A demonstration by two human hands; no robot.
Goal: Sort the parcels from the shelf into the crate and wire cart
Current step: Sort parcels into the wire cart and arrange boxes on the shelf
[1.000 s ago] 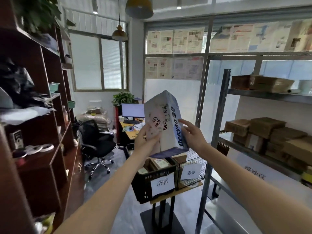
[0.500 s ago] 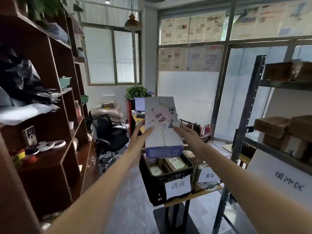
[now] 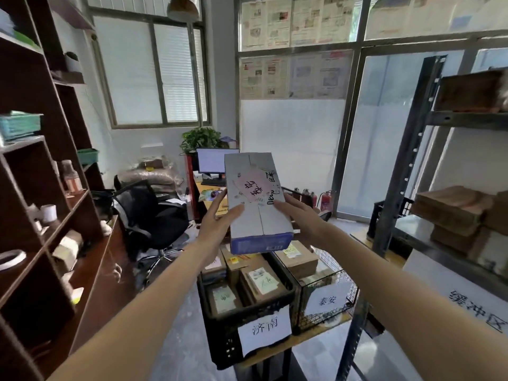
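Between the two hands a white-and-blue parcel (image 3: 257,204) is held, gripped at its sides by the left hand (image 3: 217,224) and right hand (image 3: 299,215). Below the hands, the black crate (image 3: 220,320) and wire cart (image 3: 324,306) are seen, both holding boxes.

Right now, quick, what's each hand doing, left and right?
Left hand: grips the left side of the white and blue box, thumb on top.
Right hand: holds the box's right side, fingers against its edge.
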